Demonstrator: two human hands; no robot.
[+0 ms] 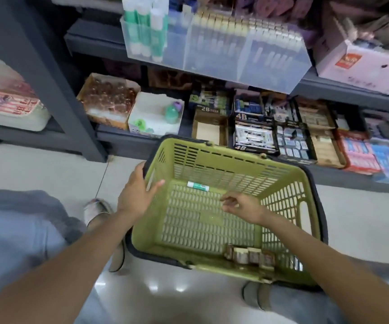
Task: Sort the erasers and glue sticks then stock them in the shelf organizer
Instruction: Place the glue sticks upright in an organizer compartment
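Last glue stick (197, 186) lay at the far end of the green basket (282, 181) w/ erasers (249, 255) near, both hands empty, left hand (135, 192) open on rim, right hand (242, 206) fingers loose, so best grab it by the middle.

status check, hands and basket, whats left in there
Left hand open at the basket rim; right hand empty above the floor. One glue stick and some erasers left. Nothing blocking.
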